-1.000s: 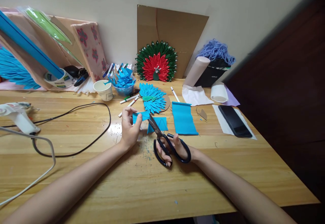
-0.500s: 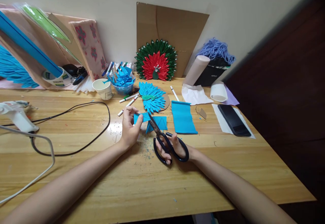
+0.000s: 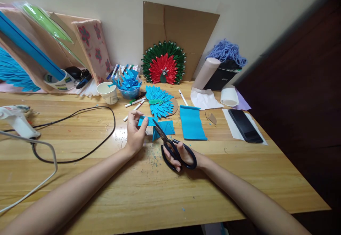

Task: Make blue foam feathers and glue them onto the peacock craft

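Nearest on the wooden table point(image 3: 160, 192), the right hand point(image 3: 183, 155) has its fingers through the black handles of the scissors point(image 3: 170, 146), closed around them; the blades point up and left, and whether they are parted is too small to tell. Just left, the left hand point(image 3: 135, 132) pinches a small blue paper strip point(image 3: 147, 121) between thumb and fingertips, holding it at the tip of the blades. A folded blue paper piece point(image 3: 165, 127) lies on the table right beside the blades, and a larger blue sheet point(image 3: 192, 123) lies a little further right.

Beyond them sits a blue paper fan of petals point(image 3: 160, 102) on a cardboard disc, with white markers point(image 3: 134, 104) beside it. Further back, a paper cup point(image 3: 108, 93) stands upright with a small blue scrap at its rim, and next to it a blue bowl point(image 3: 129, 87) is heaped with cut blue paper pieces. To the far right, a black box point(image 3: 222, 77) holds a tangle of purple yarn point(image 3: 226, 52), with a pale roll leaning against it. A glue gun point(image 3: 16, 119) rests at the left edge.
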Demonstrator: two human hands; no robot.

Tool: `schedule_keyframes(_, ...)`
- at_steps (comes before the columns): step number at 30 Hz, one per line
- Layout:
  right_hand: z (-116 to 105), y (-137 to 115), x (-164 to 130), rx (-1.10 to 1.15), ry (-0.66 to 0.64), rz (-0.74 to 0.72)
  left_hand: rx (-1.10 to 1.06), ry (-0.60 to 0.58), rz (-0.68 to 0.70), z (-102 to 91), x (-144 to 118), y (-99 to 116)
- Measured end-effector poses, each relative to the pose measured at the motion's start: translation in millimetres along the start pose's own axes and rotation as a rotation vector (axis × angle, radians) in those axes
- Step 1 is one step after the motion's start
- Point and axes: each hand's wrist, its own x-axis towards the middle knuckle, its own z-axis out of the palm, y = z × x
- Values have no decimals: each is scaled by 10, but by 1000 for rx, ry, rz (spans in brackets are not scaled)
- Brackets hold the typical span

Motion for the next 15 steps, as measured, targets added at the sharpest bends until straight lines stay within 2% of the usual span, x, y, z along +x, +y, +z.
schedule_keyframes(3,13,-34,-2,-27,3,-1,-25,9,-37,4,9,0)
schedule_keyframes(10,21,-39,-7,-106,11,-20,-44,29,-24,5,26,-13)
schedule_keyframes(15,-19,110,4,42,-38,25,-29,-6,-27,11,3,-16)
